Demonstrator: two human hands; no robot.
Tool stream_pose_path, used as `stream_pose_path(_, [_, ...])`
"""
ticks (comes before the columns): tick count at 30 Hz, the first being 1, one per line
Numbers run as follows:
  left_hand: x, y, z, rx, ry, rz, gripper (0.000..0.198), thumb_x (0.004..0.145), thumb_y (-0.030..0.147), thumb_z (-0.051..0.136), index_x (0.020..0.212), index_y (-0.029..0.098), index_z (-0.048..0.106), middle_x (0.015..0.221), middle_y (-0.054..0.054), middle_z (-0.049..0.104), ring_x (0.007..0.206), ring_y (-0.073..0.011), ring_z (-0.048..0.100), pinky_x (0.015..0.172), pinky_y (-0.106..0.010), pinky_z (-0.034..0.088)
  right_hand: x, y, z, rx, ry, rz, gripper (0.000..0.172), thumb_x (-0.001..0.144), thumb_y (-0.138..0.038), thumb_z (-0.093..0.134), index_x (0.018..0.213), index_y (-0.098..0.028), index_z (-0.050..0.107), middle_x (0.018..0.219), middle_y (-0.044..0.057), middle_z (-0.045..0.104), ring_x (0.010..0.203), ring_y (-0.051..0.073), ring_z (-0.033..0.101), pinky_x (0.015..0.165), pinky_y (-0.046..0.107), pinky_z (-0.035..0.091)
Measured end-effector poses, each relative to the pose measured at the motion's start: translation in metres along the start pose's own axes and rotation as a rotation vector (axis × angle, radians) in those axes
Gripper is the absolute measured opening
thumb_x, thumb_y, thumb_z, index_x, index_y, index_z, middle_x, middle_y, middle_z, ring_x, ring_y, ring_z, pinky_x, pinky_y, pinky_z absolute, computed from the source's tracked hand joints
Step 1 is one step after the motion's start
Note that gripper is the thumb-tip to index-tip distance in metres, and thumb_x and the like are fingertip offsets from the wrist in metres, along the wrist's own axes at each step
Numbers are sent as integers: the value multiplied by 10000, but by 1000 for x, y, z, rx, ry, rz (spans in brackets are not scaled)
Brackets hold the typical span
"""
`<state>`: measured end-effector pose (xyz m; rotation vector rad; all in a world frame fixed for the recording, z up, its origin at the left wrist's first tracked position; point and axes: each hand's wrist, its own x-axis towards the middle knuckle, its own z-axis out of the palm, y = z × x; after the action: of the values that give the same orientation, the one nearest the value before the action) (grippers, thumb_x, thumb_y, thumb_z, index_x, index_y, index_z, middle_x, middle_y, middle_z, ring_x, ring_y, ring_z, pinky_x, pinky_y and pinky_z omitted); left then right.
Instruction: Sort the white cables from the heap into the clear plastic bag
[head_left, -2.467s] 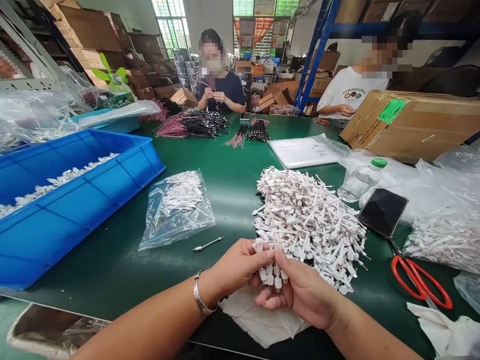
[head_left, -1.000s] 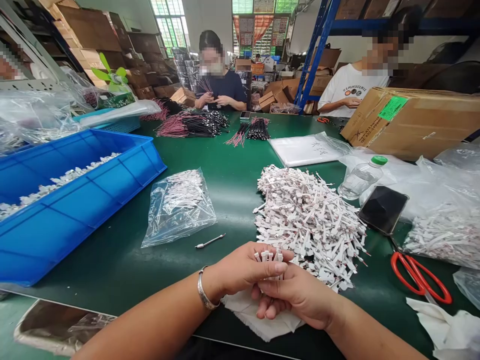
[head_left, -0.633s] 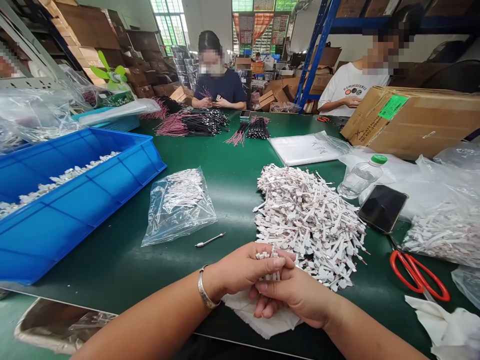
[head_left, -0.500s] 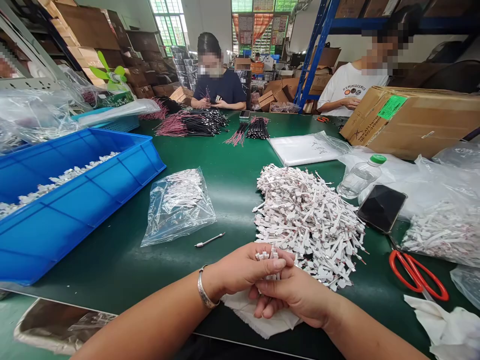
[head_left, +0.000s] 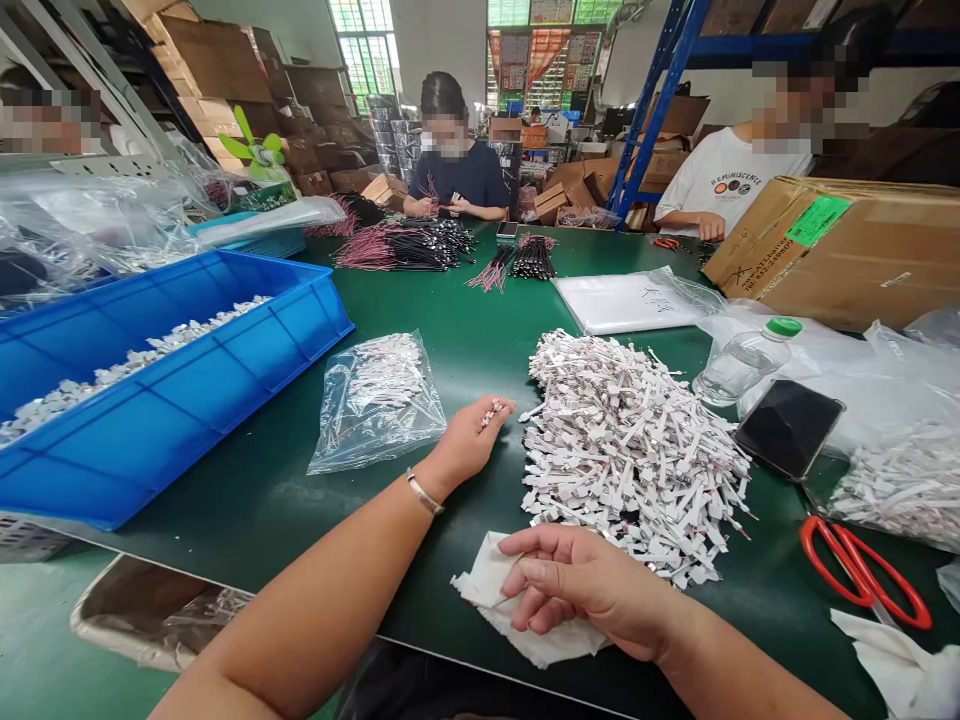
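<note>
My left hand (head_left: 474, 440) is closed around a small bunch of short white connector cables (head_left: 491, 411), whose ends stick out at the fingertips. It rests low over the green table, between a clear plastic bag (head_left: 384, 395) of similar white pieces and a large heap of white connector cables (head_left: 630, 450). Just in front of the heap, my right hand (head_left: 574, 585) is held palm inward, fingers loosely bent and apart, with nothing seen in it. Beneath it lies a crumpled white cloth (head_left: 540, 645).
A blue bin (head_left: 187, 390) with white parts stands left. To the right are a bottle (head_left: 742, 360), a phone (head_left: 790, 428), red-handled scissors (head_left: 862, 575) and a cardboard box (head_left: 832, 250). Black-and-pink wires (head_left: 405, 245) lie at the back, where co-workers sit.
My hands have parted. The left moved forward and left with the bunch; the right stayed over the cloth and opened. The single cable lying near the bag no longer shows.
</note>
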<state>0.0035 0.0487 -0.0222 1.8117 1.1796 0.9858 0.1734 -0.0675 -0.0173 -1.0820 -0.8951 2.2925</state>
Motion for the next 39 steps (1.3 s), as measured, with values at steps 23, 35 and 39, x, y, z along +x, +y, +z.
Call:
stream_pose_path(23, [9,-19,-5,-20,107,-136,348,835,432,476,998,175,646,960,-58,670,874,-187,581,800,-291,429,-3,-2,-1,-24,13,-55,408,715,-394,706,1014,-139,597,885,69,656,713,143,667,643,232,478])
stream_pose_path(35, [9,-12,-6,-93,127,-153,365,821,447,503,983,162,664,1008,-83,674,933,-202,585,861,-314,418,0,-3,-1,-24,56,-85,410,719,-402,700,1012,-135,595,863,59,648,693,133,651,629,230,474])
stream_pose_path(39, [-10,20,-1,-287,-73,-189,379,850,439,482,1047,157,642,1066,-97,661,972,-208,589,873,-324,428,4,-7,-6,-74,325,-290,421,748,-454,655,1051,-171,579,915,51,611,734,135,615,645,255,488])
